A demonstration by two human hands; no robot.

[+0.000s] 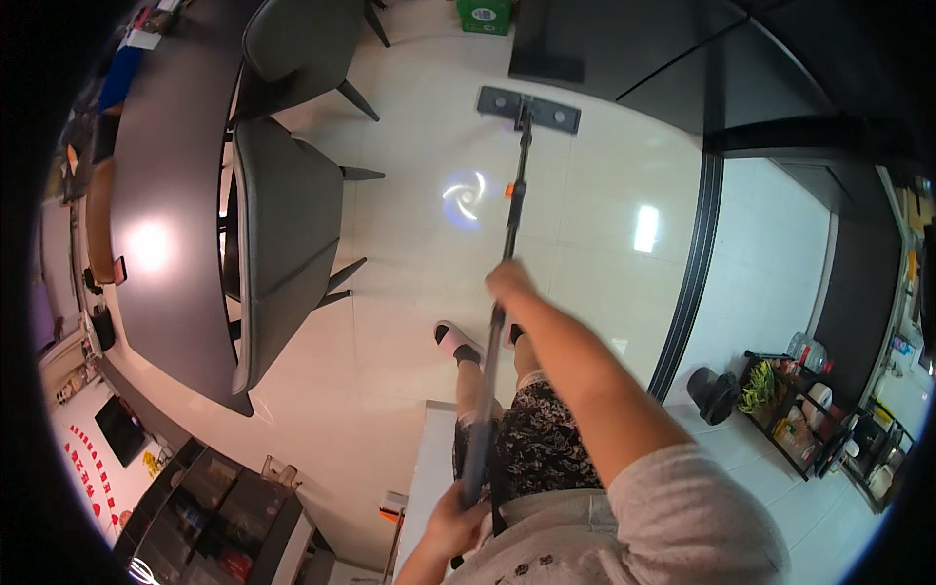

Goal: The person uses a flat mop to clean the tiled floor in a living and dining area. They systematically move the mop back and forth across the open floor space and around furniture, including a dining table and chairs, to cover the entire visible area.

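Right hand (509,283): my fingers closed around the mop handle (514,200) midway. Left hand (456,522): closed on its lower end. Flat mop head (527,109): on the pale tiled floor (409,195), beside grey chairs (283,234) and a long dark bench (166,195).

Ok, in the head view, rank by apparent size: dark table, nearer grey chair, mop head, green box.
1. Dark table
2. Nearer grey chair
3. Mop head
4. Green box, cut off by the frame edge, so its rank against the mop head is unsure.

Pale grey short-sleeved top (682,517), black-and-white floral shorts (541,439), black socks (469,355), white slide sandals (451,337), bare forearms.
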